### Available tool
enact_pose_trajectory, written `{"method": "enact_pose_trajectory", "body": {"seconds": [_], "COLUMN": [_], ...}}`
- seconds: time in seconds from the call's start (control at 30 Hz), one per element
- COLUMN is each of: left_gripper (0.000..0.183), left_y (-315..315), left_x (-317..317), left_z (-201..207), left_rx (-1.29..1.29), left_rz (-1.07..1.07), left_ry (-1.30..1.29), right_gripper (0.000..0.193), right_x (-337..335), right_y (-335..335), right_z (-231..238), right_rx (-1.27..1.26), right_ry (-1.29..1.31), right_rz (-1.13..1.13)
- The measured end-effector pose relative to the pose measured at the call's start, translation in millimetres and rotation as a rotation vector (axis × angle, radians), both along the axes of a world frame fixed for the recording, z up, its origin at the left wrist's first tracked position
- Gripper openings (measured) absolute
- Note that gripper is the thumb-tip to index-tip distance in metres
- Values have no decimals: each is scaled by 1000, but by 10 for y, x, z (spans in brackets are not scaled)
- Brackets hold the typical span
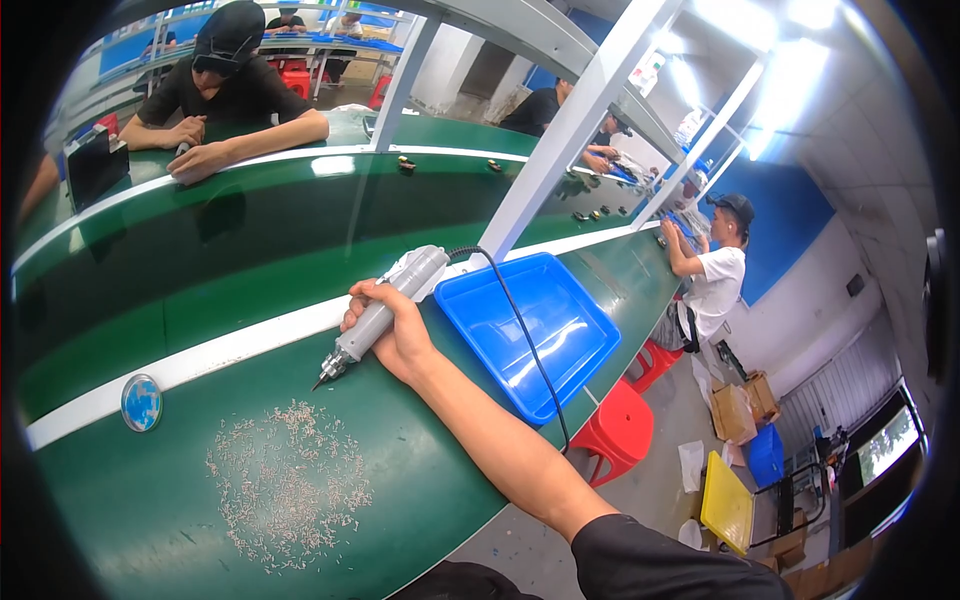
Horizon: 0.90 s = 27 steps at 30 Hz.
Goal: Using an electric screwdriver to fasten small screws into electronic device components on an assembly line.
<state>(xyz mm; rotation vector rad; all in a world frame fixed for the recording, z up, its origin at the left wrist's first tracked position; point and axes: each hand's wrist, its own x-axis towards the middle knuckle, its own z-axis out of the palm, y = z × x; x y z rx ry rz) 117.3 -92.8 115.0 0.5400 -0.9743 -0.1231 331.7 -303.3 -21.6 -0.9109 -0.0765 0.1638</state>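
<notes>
My right hand (405, 340) is wrapped round a grey electric screwdriver (375, 318), and its bit points down and to the left, just above the green table. A black cord (522, 335) runs from the tool's back end across the blue tray and down past the table edge. Left of the bit and nearer to me, many tiny silvery screws (290, 490) lie spread in a loose patch. My left hand does not show.
A blue plastic tray (490, 305) lies right of my hand. A small round dish with blue contents (141, 403) stands at the left by the white rail (215, 352). Beyond runs a green conveyor belt (270, 240) with small parts. A white post (560, 140) and red stools (617, 425) are to the right.
</notes>
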Motion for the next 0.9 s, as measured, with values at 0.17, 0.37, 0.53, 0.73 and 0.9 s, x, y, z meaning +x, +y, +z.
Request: {"method": "enact_pose_trajectory", "body": {"seconds": [0.17, 0.37, 0.53, 0.73, 0.9], "left_gripper": [25, 18, 20, 20, 19], "left_y": [-19, -85, -318, -526, -337], "left_x": [1, -131, 50, -557, -982], "left_z": [77, 74, 13, 419, 178], "left_rx": [27, -47, -258, 12, 88], "left_rz": [57, 140, 38, 726, 805], "left_ry": [-30, 34, -323, 250, 203], "right_gripper": [23, 23, 21, 19, 20], "right_x": [13, 7, 18, 22, -4], "right_y": [-23, -31, 71, -96, -1], "right_z": [-1, -4, -52, -39, -3], "right_rx": [2, 8, 33, 27, 0], "right_ry": [-1, 12, 16, 6, -5], "right_rz": [-2, -31, -16, -62, -46]}}
